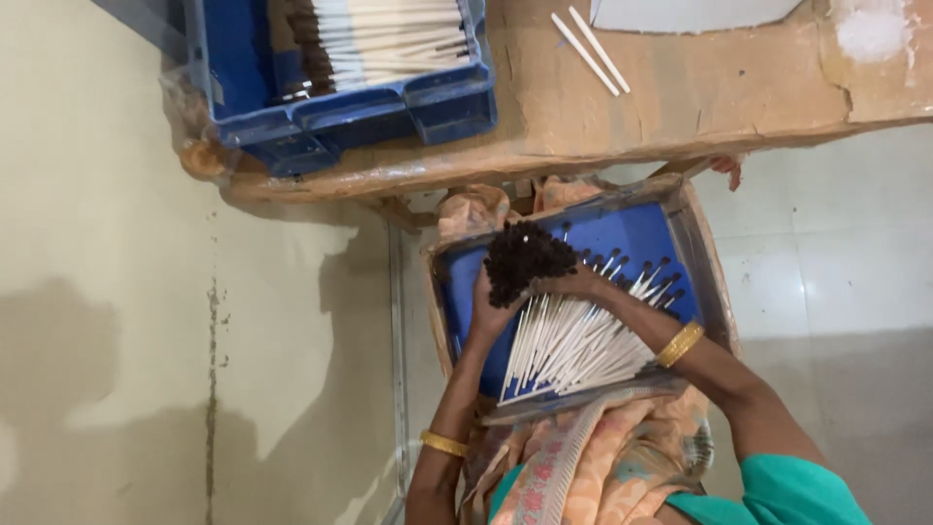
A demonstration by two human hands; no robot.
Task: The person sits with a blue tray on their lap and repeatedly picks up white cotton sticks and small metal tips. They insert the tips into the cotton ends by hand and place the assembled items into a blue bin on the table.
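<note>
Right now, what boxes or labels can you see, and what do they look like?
Blue plastic crate: upper left on the cardboard-covered table, rectangular, holding sticks.
Blue tray: on the person's lap, rectangular with grey-brown rim, holding white sticks with dark tips.
No labels, signs or screens show.

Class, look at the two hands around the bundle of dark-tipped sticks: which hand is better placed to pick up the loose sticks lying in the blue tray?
Probably the right hand: it lies over the loose sticks, while the left hand cups the bundle.
</note>
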